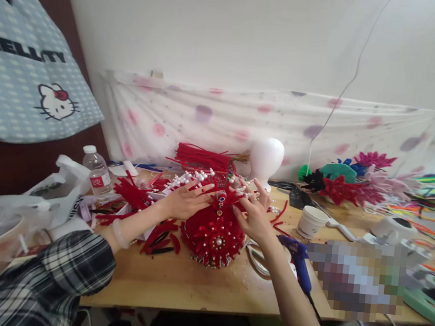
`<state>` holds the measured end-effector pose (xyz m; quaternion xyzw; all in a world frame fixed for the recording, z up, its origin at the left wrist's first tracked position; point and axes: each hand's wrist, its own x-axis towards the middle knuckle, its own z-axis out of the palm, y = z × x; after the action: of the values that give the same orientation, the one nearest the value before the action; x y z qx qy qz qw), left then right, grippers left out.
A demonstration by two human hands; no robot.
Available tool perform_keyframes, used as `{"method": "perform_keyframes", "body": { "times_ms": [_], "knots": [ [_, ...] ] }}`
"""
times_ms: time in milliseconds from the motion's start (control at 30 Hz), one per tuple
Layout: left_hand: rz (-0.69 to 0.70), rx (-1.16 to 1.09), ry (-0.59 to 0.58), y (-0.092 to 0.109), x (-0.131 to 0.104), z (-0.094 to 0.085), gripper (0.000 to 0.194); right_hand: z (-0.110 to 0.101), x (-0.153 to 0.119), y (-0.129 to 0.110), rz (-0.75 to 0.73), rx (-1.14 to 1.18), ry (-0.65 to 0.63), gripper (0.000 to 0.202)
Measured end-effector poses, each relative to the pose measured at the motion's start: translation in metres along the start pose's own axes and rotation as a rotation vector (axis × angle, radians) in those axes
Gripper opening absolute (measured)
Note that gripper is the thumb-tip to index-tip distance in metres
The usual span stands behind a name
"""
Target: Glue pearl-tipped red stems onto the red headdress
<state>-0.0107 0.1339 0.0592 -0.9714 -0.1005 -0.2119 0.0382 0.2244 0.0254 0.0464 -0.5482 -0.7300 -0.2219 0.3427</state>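
Observation:
A red headdress (211,224) with a large beaded flower on its front and white bead sprays along its top stands on the wooden table (175,287). My left hand (189,199) lies against its upper left side, palm down, fingers stretched toward the middle. On the upper right side is my right hand (254,212), its fingers spread and bent among the white beads, the thumb toward the jeweled centre. Neither hand visibly grips anything. The fingertips are partly lost among the beads.
Behind stand a white foam head (266,160) and red stems (204,157). A blue glue gun (300,263), scissors (258,262) and a paper cup (312,222) lie right. A water bottle (97,174) and red pieces (162,237) are left. Colourful flowers (340,187) fill the back right.

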Motion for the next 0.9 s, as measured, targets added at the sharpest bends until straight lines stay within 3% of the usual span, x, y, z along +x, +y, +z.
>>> {"method": "perform_keyframes", "body": {
  "times_ms": [167,333,567,900],
  "knots": [
    [0.033,-0.101,-0.112,-0.005,0.002,-0.004,0.045,0.001,0.006,0.001,-0.001,0.008,-0.02,0.024],
    [0.061,-0.121,-0.146,-0.011,0.001,-0.004,0.048,0.0,0.012,0.002,0.01,0.017,-0.022,0.014],
    [0.076,0.076,-0.033,-0.016,-0.005,0.005,0.045,0.006,0.017,0.002,0.079,0.067,0.008,0.013],
    [0.256,0.35,-0.007,-0.015,0.005,-0.008,0.034,0.006,0.019,0.013,0.061,0.179,-0.025,0.014]
  ]
}}
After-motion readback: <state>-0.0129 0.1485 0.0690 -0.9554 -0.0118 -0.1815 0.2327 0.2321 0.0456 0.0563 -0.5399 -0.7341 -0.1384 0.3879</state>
